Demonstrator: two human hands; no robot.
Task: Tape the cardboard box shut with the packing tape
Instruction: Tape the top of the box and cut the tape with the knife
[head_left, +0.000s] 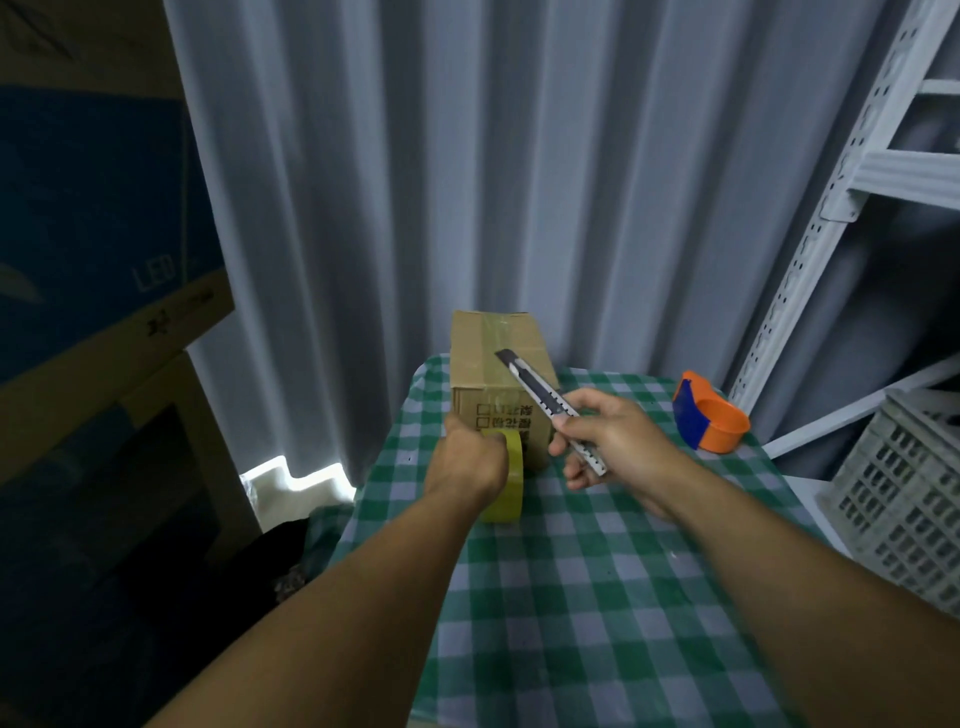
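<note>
A small brown cardboard box (496, 358) stands at the far end of a table with a green and white checked cloth (597, 571). Its top flaps lie closed with a clear tape strip along the seam. My left hand (467, 462) grips a yellowish roll of packing tape (506, 483) pressed against the box's near face. My right hand (608, 441) holds a utility knife (545, 402) with its tip pointing up and left over the box's top edge.
An orange and blue tape dispenser (709, 415) lies on the cloth at the right. A grey plastic crate (904, 519) and a white metal rack (831, 208) stand to the right. Corrugated wall behind; large boxes (104, 312) stacked at the left.
</note>
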